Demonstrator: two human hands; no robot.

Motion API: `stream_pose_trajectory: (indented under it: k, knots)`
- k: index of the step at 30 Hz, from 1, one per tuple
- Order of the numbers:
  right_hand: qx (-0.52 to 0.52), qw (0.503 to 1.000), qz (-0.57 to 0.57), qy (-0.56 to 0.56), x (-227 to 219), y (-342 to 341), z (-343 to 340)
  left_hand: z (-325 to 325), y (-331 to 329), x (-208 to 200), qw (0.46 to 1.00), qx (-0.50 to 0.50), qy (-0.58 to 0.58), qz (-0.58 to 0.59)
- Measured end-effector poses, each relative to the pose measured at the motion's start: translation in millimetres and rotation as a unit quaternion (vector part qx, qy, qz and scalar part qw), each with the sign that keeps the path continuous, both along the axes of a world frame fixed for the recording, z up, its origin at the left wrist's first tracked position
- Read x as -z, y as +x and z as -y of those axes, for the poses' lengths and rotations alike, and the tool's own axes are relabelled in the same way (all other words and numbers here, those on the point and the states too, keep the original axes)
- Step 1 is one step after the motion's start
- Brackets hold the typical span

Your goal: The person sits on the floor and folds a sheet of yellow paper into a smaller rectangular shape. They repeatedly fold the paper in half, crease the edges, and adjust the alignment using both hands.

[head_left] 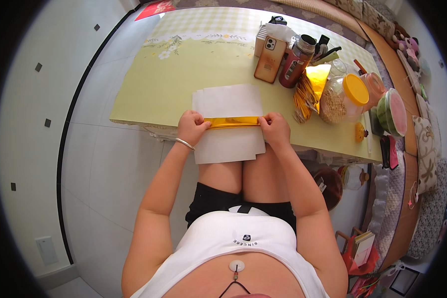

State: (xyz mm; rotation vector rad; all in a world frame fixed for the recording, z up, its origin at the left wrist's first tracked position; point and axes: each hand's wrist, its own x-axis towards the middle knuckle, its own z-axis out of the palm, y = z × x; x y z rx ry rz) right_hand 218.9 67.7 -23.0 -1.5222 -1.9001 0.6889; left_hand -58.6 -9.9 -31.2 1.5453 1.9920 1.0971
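A narrow strip of shiny gold foil paper (233, 122) is stretched crosswise over several white paper sheets (227, 102). My left hand (192, 127) pinches its left end between thumb and fingers; a bracelet circles that wrist. At the opposite end my right hand (275, 129) pinches the foil in the same way. The white sheets lie partly on the table and reach over its near edge, above my thighs. To the right rests a bunch of folded gold foil pieces (305, 97), beside a larger gold sheet (319, 75).
Behind the papers, a phone (269, 59) leans upright beside a dark red thermos (295, 62). Farther right stand a yellow-lidded jar (335, 102) and a cut watermelon (392, 113). The table (149, 94) has a light green cloth. A dark red bin (329, 187) sits below on the right.
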Motion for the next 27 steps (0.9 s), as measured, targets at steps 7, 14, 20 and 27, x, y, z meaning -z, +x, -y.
stream_pose_trajectory:
  k: [7,14,20,27]
  knots:
    - [0.003,0.998,0.048,0.033,2,-4,2,8,5,-4,0.999,0.024,0.033,-0.017]
    - [-0.015,0.997,0.068,0.046,4,-5,2,6,7,1,0.997,0.014,0.016,-0.08]
    - [-0.02,0.995,0.084,0.052,6,-5,2,7,17,-17,0.958,0.084,0.087,-0.261]
    - [-0.031,0.99,0.127,0.046,7,-7,-1,-1,22,-17,0.817,0.289,0.149,-0.477]
